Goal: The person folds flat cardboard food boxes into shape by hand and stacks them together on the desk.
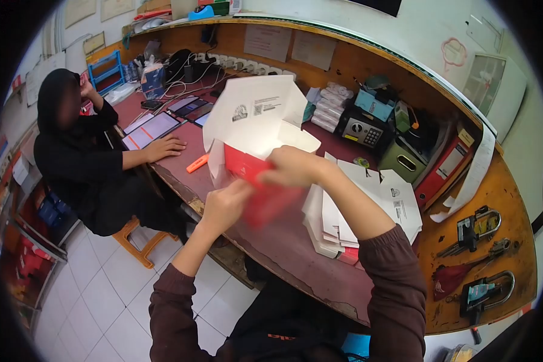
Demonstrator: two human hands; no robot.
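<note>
Cardboard box (pixel 240 163), red and white, angular flap (pixel 256 105)

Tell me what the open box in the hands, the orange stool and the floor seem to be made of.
Box: likely thin cardboard, white inside with red outside; its flat panels bend along crisp folds.
Stool: probably moulded plastic, given its even orange colour and rounded edges.
Floor: seemingly ceramic tile, pale and smooth, with straight dark joints.
</note>
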